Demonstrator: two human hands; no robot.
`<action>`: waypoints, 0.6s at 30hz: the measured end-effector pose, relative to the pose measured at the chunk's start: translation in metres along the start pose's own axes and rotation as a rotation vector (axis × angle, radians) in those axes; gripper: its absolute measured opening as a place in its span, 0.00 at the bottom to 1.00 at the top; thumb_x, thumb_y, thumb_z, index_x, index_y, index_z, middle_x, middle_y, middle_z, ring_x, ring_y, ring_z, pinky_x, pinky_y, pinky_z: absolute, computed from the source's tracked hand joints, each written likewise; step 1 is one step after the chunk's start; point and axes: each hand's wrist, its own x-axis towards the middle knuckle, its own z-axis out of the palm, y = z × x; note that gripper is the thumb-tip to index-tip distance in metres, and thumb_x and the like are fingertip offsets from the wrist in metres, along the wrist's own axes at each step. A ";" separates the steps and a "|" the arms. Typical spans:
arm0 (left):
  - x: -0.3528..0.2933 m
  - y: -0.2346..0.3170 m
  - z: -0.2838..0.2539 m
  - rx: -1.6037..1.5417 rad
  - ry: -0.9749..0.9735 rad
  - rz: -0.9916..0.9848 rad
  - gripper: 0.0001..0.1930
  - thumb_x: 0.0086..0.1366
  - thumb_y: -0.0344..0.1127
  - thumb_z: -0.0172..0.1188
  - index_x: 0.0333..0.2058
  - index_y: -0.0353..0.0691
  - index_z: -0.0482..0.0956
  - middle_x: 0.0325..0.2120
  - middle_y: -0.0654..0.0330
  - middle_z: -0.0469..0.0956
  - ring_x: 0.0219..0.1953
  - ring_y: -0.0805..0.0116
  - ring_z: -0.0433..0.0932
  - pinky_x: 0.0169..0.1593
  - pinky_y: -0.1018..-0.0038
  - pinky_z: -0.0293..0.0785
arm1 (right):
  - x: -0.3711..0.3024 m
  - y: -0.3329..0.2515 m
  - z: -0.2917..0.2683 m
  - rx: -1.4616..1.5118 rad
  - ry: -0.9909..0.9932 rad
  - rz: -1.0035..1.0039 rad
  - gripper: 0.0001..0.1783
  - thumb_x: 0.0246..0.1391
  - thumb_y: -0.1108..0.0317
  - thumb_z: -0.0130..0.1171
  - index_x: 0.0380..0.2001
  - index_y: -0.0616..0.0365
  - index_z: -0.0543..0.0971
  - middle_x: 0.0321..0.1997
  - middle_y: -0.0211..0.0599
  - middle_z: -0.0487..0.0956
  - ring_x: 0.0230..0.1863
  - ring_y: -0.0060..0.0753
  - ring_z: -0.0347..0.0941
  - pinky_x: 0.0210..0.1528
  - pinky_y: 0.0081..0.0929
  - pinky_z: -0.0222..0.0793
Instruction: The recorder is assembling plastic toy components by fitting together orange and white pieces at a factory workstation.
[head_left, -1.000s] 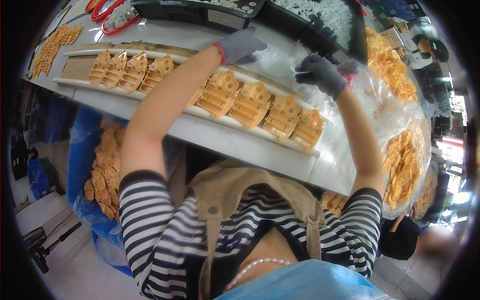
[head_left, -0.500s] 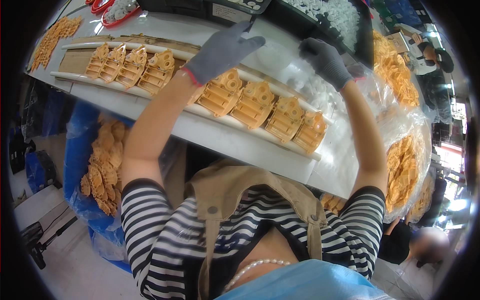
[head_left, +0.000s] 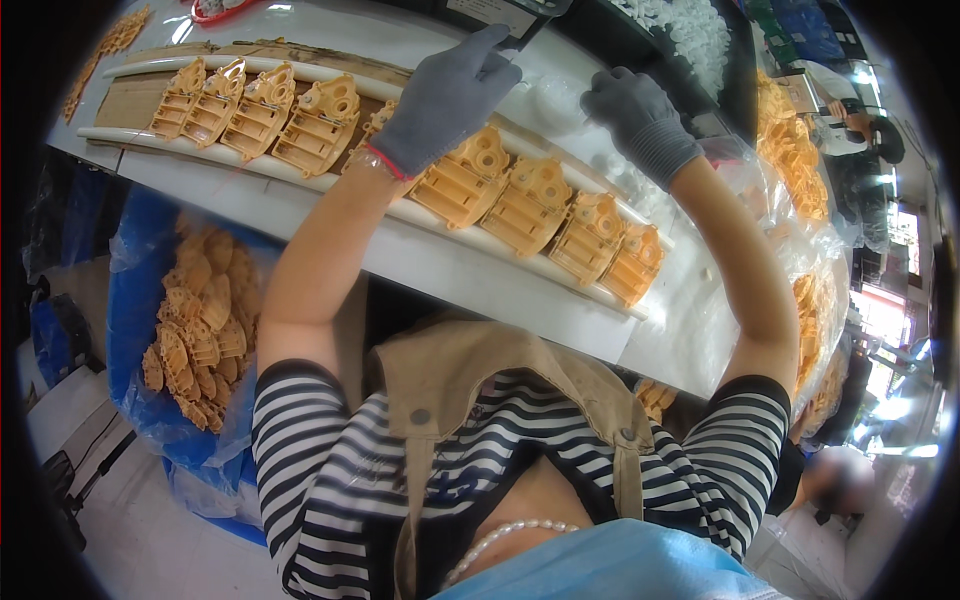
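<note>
My left hand (head_left: 448,98), in a grey glove, is above the far side of the row of orange plastic housings (head_left: 528,207). Its fingers are stretched forward and apart, with nothing visible between them. The grey-gloved right hand (head_left: 640,122) is over small white parts (head_left: 625,175) on the table, near the black bin. Its fingers are curled in, and what they may hold is hidden. Each housing lies tilted in line across two white rails (head_left: 230,155). My left hand and wrist cover the middle of that row.
A black bin of white pieces (head_left: 685,45) stands at the back right. Beside the table, a blue lined container (head_left: 135,290) holds more orange parts (head_left: 205,330). Clear plastic bags (head_left: 775,205) with orange parts are on the right. A red basket (head_left: 225,12) sits far left.
The view has shifted a little. My left hand's thumb has drawn closer to its fingers, and my right hand has curled its fingers, moving slightly left over the white parts.
</note>
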 end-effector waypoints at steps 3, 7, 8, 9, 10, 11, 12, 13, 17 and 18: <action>-0.001 -0.002 0.000 -0.004 -0.028 -0.029 0.23 0.60 0.40 0.55 0.52 0.38 0.70 0.31 0.52 0.81 0.33 0.56 0.80 0.41 0.66 0.75 | 0.002 -0.003 0.005 0.014 -0.023 -0.002 0.07 0.43 0.78 0.55 0.26 0.54 0.77 0.32 0.38 0.75 0.39 0.41 0.72 0.40 0.35 0.71; -0.002 -0.006 0.000 0.016 -0.031 -0.017 0.22 0.60 0.40 0.55 0.52 0.39 0.70 0.32 0.52 0.81 0.34 0.55 0.80 0.41 0.66 0.75 | 0.002 -0.008 -0.002 0.179 -0.008 0.060 0.03 0.47 0.74 0.56 0.27 0.56 0.79 0.33 0.37 0.76 0.40 0.40 0.75 0.37 0.31 0.74; -0.001 -0.007 0.001 0.019 -0.027 -0.005 0.22 0.60 0.40 0.55 0.52 0.39 0.70 0.32 0.52 0.81 0.34 0.55 0.80 0.41 0.66 0.75 | 0.000 -0.009 -0.004 0.329 0.008 0.120 0.03 0.48 0.74 0.56 0.27 0.58 0.79 0.33 0.37 0.77 0.39 0.40 0.75 0.36 0.31 0.73; 0.000 -0.008 0.002 0.019 -0.029 -0.003 0.22 0.60 0.40 0.55 0.52 0.39 0.70 0.32 0.52 0.81 0.34 0.55 0.80 0.41 0.66 0.75 | -0.001 -0.008 -0.001 0.329 0.008 0.122 0.03 0.48 0.74 0.56 0.27 0.58 0.79 0.33 0.37 0.77 0.39 0.40 0.75 0.36 0.31 0.73; 0.001 -0.008 0.002 0.019 -0.022 0.002 0.22 0.60 0.40 0.55 0.52 0.39 0.70 0.32 0.53 0.81 0.34 0.56 0.80 0.41 0.66 0.75 | -0.002 -0.009 0.004 0.435 0.021 0.191 0.04 0.48 0.73 0.57 0.29 0.58 0.79 0.32 0.37 0.77 0.37 0.37 0.75 0.35 0.30 0.72; 0.001 -0.009 0.002 0.021 -0.013 0.005 0.22 0.60 0.40 0.55 0.52 0.39 0.70 0.32 0.53 0.81 0.35 0.56 0.80 0.41 0.66 0.75 | -0.003 -0.009 0.006 0.542 0.034 0.258 0.06 0.49 0.72 0.58 0.31 0.58 0.80 0.32 0.36 0.78 0.36 0.35 0.75 0.35 0.30 0.71; 0.002 -0.009 0.002 0.024 -0.014 0.005 0.22 0.60 0.40 0.55 0.52 0.39 0.70 0.32 0.53 0.81 0.35 0.56 0.80 0.41 0.66 0.75 | -0.003 -0.010 0.006 0.544 0.036 0.258 0.06 0.49 0.72 0.58 0.31 0.58 0.80 0.32 0.36 0.78 0.36 0.35 0.75 0.35 0.30 0.71; 0.002 -0.008 0.002 0.007 -0.016 0.000 0.22 0.60 0.40 0.55 0.52 0.39 0.70 0.32 0.53 0.81 0.35 0.56 0.80 0.41 0.67 0.75 | -0.002 -0.012 0.005 0.729 -0.022 0.385 0.07 0.49 0.71 0.59 0.34 0.58 0.80 0.32 0.35 0.78 0.34 0.31 0.74 0.35 0.27 0.71; 0.003 -0.005 0.001 -0.040 -0.030 -0.017 0.21 0.60 0.38 0.56 0.52 0.38 0.70 0.33 0.54 0.81 0.35 0.58 0.80 0.41 0.69 0.75 | -0.009 -0.007 0.015 1.128 -0.048 0.606 0.12 0.51 0.69 0.60 0.40 0.58 0.81 0.30 0.30 0.79 0.28 0.20 0.68 0.33 0.19 0.68; 0.003 -0.005 0.000 -0.037 -0.032 -0.005 0.21 0.60 0.38 0.56 0.52 0.38 0.70 0.33 0.54 0.81 0.35 0.58 0.80 0.41 0.69 0.75 | -0.011 -0.008 0.016 1.126 -0.035 0.609 0.12 0.51 0.69 0.60 0.40 0.58 0.81 0.30 0.30 0.79 0.28 0.20 0.68 0.33 0.19 0.68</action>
